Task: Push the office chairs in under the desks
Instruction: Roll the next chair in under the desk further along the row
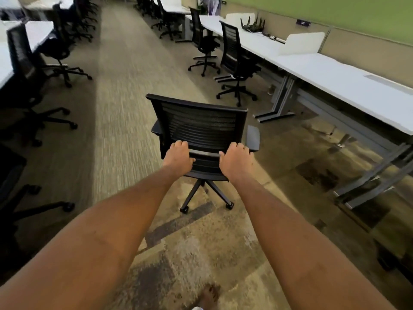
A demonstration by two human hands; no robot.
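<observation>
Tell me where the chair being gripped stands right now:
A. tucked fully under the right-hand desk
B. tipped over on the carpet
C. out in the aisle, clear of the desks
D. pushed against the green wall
C: the left hand and right hand hold the top of the backrest of the chair, which stands upright on the carpet in the aisle, apart from the white desk on the right.

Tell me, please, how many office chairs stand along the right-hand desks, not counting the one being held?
4 that I can make out: one nearest, one just beyond it, and two more far up the row. More may be hidden in the blurred distance.
</observation>
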